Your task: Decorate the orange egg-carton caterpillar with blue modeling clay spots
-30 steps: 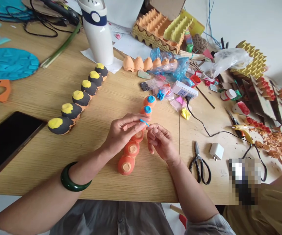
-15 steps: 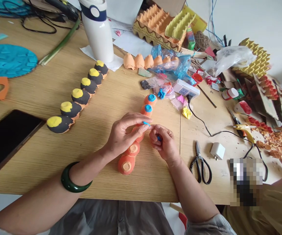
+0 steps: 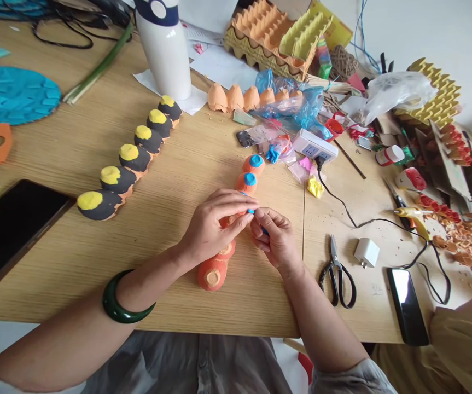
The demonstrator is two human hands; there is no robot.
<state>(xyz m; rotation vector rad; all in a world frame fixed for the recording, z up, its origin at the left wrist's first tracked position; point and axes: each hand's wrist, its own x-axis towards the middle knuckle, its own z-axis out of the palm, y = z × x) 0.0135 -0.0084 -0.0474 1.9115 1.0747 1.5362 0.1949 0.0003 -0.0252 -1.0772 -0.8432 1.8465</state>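
A small piece of blue modelling clay (image 3: 251,211) is pinched between the thumb and fingers of my left hand (image 3: 209,224). My right hand (image 3: 275,236) meets it there with thumb and forefinger closed at the piece. More blue clay (image 3: 264,231) shows under the curled fingers of that hand. Below both hands lies an orange-painted egg-carton strip (image 3: 212,275). Its far cups carry blue clay tops (image 3: 256,161), while the nearest cups show bare, pale tips. My left hand covers the middle of the strip.
To the left lie a black-and-yellow egg-carton strip (image 3: 133,155) and a large phone (image 3: 20,235). Scissors (image 3: 334,273), a white charger (image 3: 367,251) and a smaller phone (image 3: 408,306) are at right. A white bottle (image 3: 165,60) stands behind. Another person's sleeve (image 3: 461,350) is at the right edge.
My left fingers have come closer together around the blue piece, and less of it shows. Both hands have moved slightly right, nearer each other. The view has shifted a little.
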